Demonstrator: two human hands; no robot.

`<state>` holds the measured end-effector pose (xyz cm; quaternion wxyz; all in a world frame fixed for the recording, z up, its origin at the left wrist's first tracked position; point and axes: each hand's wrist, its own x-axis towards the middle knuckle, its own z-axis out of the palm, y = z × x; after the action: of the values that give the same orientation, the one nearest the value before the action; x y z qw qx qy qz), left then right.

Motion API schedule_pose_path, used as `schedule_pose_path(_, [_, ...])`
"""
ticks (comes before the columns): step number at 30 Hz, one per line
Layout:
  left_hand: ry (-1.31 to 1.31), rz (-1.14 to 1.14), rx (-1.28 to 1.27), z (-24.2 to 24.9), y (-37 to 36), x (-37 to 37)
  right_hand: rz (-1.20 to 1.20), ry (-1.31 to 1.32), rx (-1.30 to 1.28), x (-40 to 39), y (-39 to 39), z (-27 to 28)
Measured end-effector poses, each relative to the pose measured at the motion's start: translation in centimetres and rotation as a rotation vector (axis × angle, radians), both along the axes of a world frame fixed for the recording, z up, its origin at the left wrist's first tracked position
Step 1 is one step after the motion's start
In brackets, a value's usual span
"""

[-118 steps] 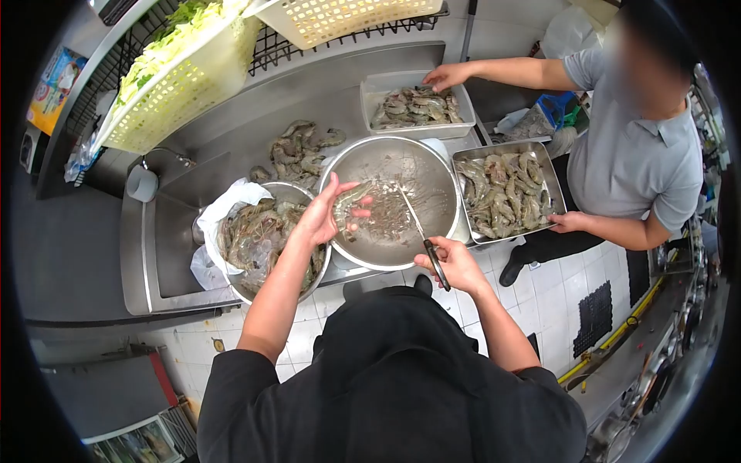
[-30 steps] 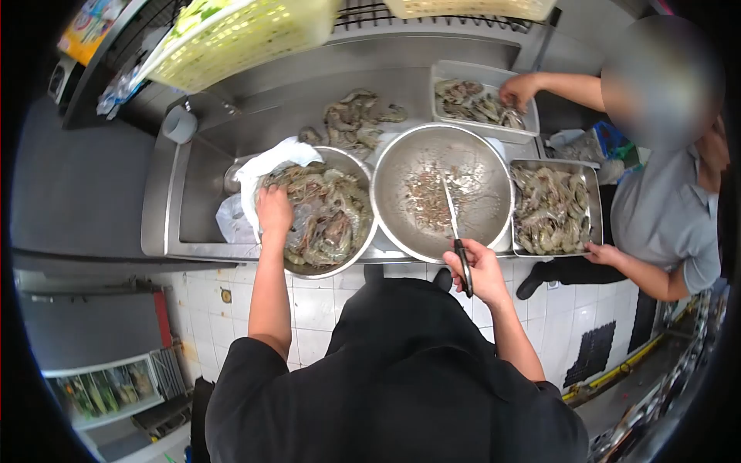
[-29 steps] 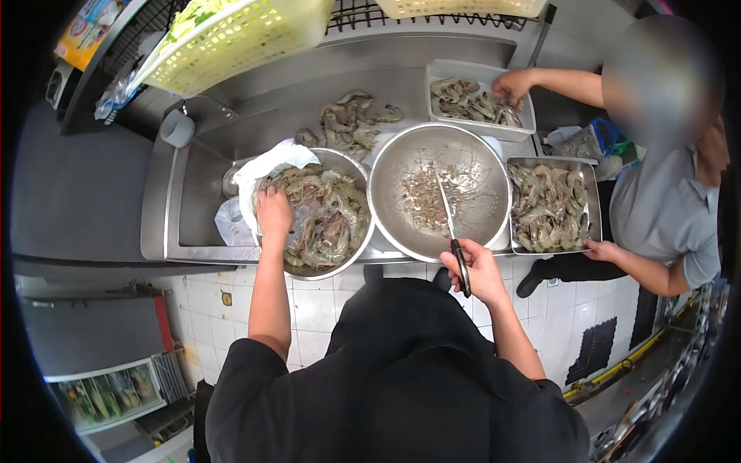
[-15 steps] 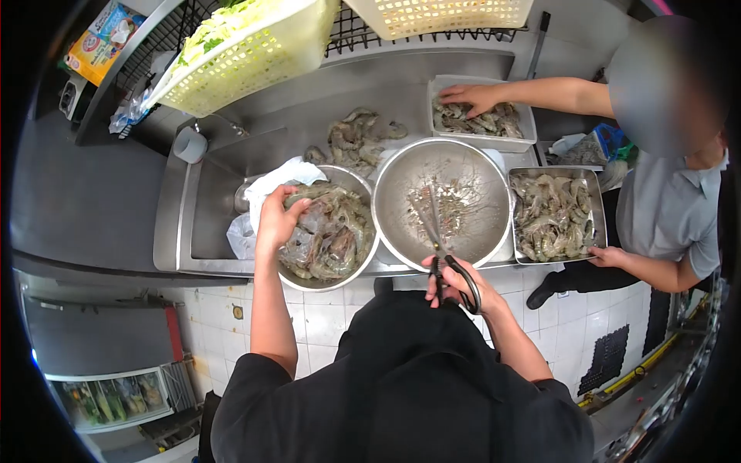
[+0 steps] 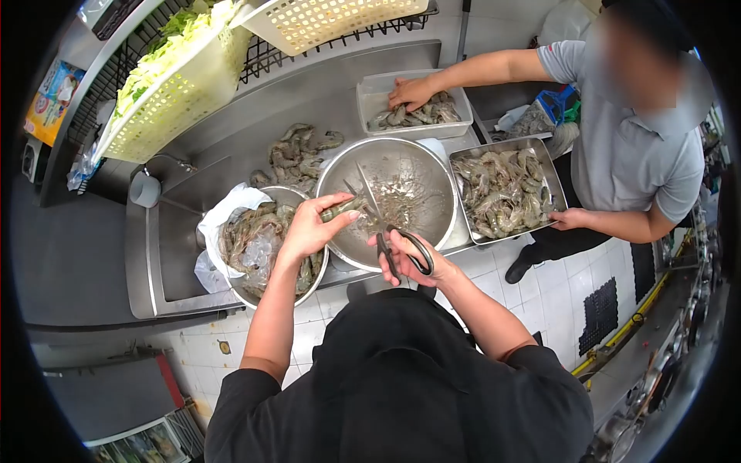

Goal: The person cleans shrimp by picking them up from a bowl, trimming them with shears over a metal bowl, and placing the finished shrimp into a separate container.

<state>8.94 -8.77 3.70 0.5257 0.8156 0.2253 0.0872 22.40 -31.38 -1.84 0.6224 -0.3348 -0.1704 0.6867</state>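
Between its thumb and fingers, my left hand [image 5: 316, 226] grips a shrimp [image 5: 343, 208] over the left rim of the large steel bowl [image 5: 340, 171]. My right hand [image 5: 409, 258] holds black-handled scissors [image 5: 370, 197], their blades parted and pointing up beside the shrimp. Small shell scraps [image 5: 405, 202] lie in that bowl. At the left, a second steel bowl [image 5: 312, 289] holds shrimp and a clear plastic bag, with white plastic [image 5: 224, 220] over its edge. Loose shrimp [image 5: 293, 154] lie on the steel counter behind.
A co-worker [image 5: 641, 162] at the right reaches into a white tub [image 5: 467, 116] of shrimp and holds a metal tray [image 5: 557, 181] of shrimp. Perforated baskets [image 5: 174, 100], one with greens, hang over the sink [image 5: 166, 255].
My left hand has left the shrimp bowl and moved right with a shrimp in it. The scissors are now open wider beside it. The whole view has shifted.
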Motion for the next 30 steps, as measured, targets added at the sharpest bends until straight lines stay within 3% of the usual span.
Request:
schedule_pose_path(9, [0.084,-0.167,0.119,-1.0,1.4,1.1,-0.03,-0.267,-0.227,0.5,-2.4,-0.1])
schedule_pose_path(11, [0.098,-0.172,0.116,-1.3,1.8,1.2,-0.035,-0.217,-0.284,0.4,-2.5,-0.1])
schedule_pose_path(13, [0.106,-0.181,0.115,-2.3,2.5,1.5,-0.117,-0.353,-0.348,0.2,-2.7,0.5])
schedule_pose_path(15, [-0.032,-0.213,-0.034,-3.5,3.6,1.4,-0.067,-0.416,-0.333,1.3,-3.2,1.4])
schedule_pose_path(16, [-0.032,-0.21,-0.036,-3.6,4.1,1.3,-0.055,-0.574,-0.313,1.6,-3.3,1.8])
schedule_pose_path(18, [0.212,-0.219,-0.575,-3.7,4.9,1.1,0.018,-0.893,-0.254,2.1,-3.4,1.7])
schedule_pose_path(19, [0.215,-0.216,-0.578,-3.8,4.8,1.1,0.021,-0.89,-0.255,2.1,-3.0,3.2])
schedule_pose_path(21, [0.12,-0.288,-0.764,-3.9,4.5,1.4,0.139,-1.243,-0.302,1.9,-2.5,6.2])
schedule_pose_path(22, [0.118,-0.288,-0.767,-4.1,4.7,1.6,0.007,-1.291,-0.23,1.6,-2.7,4.5])
schedule_pose_path(25, [0.145,-0.373,-0.768,-4.8,4.9,2.1,0.154,-1.298,-0.305,2.6,-2.7,5.4])
schedule_pose_path(27, [0.208,-0.371,-0.898,-5.3,4.8,2.2,0.079,-1.32,-0.252,2.9,-3.4,4.2])
schedule_pose_path(29, [0.203,-0.338,-0.924,-6.0,5.3,2.2,0.137,-1.175,-0.376,3.3,-4.3,2.8])
schedule_pose_path(30, [0.197,-0.307,-0.949,-6.0,5.4,2.4,0.085,-1.118,-0.313,3.1,-4.7,2.6])
